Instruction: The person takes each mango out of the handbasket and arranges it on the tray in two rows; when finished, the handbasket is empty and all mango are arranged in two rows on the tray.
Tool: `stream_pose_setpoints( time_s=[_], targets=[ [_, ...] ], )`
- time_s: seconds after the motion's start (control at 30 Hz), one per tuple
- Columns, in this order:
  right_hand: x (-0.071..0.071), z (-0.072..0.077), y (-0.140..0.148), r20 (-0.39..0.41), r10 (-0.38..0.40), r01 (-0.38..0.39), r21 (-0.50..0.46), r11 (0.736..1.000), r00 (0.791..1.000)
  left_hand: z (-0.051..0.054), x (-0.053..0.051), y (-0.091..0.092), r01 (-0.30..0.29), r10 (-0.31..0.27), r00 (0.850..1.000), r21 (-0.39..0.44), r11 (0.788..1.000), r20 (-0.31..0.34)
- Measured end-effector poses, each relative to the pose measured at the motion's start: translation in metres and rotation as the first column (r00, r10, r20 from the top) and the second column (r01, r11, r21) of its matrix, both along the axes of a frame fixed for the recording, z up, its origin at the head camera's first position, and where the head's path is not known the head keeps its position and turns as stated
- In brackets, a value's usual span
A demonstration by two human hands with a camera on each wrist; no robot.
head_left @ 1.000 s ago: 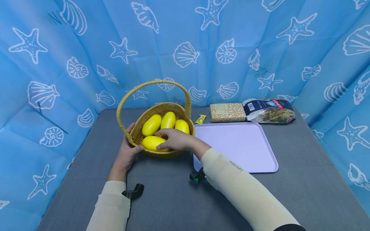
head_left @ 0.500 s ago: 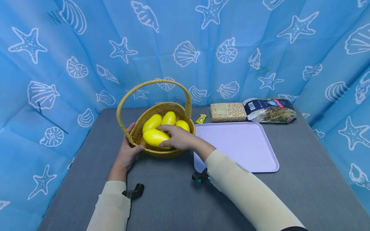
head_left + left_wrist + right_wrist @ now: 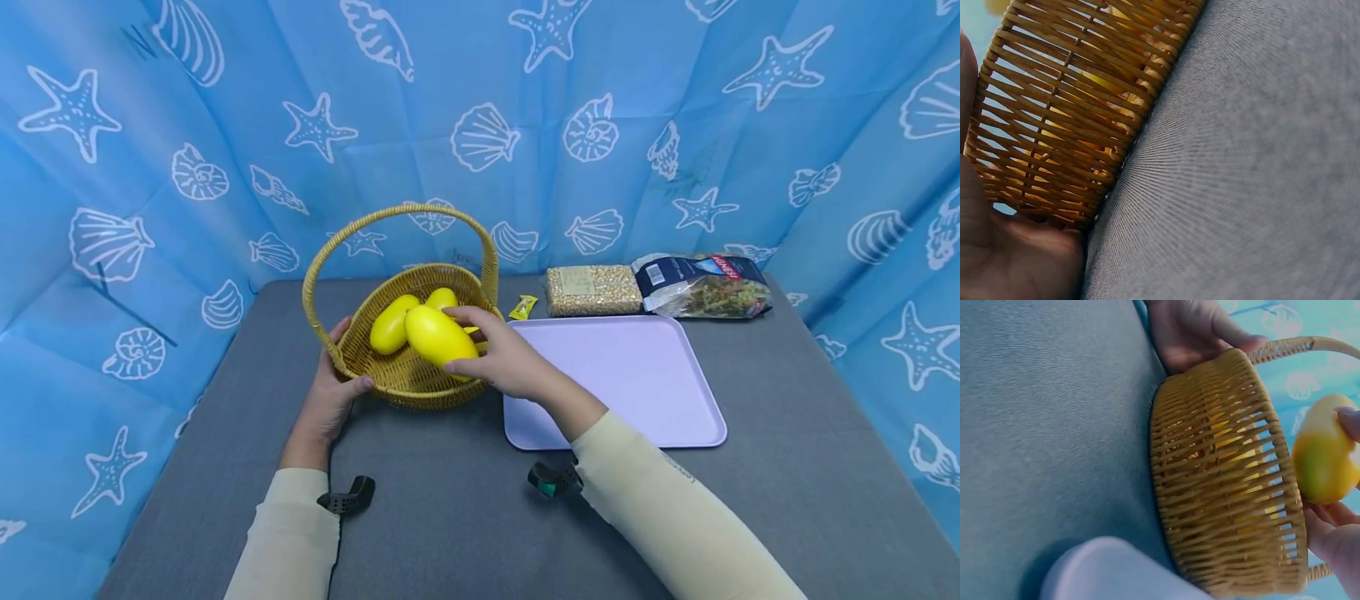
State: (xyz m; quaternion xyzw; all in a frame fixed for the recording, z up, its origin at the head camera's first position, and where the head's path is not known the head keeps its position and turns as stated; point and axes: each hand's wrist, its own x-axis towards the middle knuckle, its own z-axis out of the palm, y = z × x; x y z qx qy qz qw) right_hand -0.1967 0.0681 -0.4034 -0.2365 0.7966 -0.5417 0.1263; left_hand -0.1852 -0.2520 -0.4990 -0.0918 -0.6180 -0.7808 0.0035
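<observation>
A woven wicker basket (image 3: 416, 394) with a tall arched handle stands on the grey cloth. My left hand (image 3: 330, 404) holds its left end, thumb at the front rim and fingers behind; in the left wrist view, the palm (image 3: 1029, 259) lies against the weave. My right hand (image 3: 510, 358) grips a yellow mango (image 3: 437, 335) between thumb and fingers, just above the basket's right front rim. The right wrist view shows this mango (image 3: 1325, 453) with a greenish patch. Inside the basket lie a mango (image 3: 393, 325) at left, another (image 3: 442, 297) behind, and one mostly hidden by my right hand.
Right of the basket lies a lilac tray (image 3: 615, 383). Behind it are a small yellow wrapped candy (image 3: 522, 307), a clear pack of pale kernels (image 3: 592, 292) and a dark blue pasta bag (image 3: 703, 287). A blue shell-print curtain (image 3: 420, 158) hangs around the table.
My right hand has picked the front mango up from the basket floor and moved it up and to the right. The left hand and basket stay in place.
</observation>
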Motion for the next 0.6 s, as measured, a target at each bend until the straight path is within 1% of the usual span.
stream_pose_setpoints(
  time_s=[0.13,0.27,0.43,0.6],
  targets=[
    [0.009,-0.005,0.015,0.017,-0.039,0.041,-0.105,0.994,0.999,-0.001,0.0,0.0,-0.004,0.004,1.0,-0.002,1.0,0.001],
    [0.015,-0.006,0.027,0.041,-0.064,0.071,-0.196,0.978,0.997,-0.001,-0.001,0.0,-0.006,0.006,1.0,-0.006,1.0,-0.001],
    [0.019,-0.006,0.043,0.066,-0.116,0.128,-0.215,0.968,0.991,-0.001,-0.001,-0.001,-0.001,0.001,1.0,-0.006,1.0,-0.004],
    [0.017,-0.012,0.059,0.07,-0.204,0.214,-0.204,0.955,0.976,-0.001,0.0,-0.001,0.001,0.0,1.0,-0.009,1.0,0.003]
  ],
)
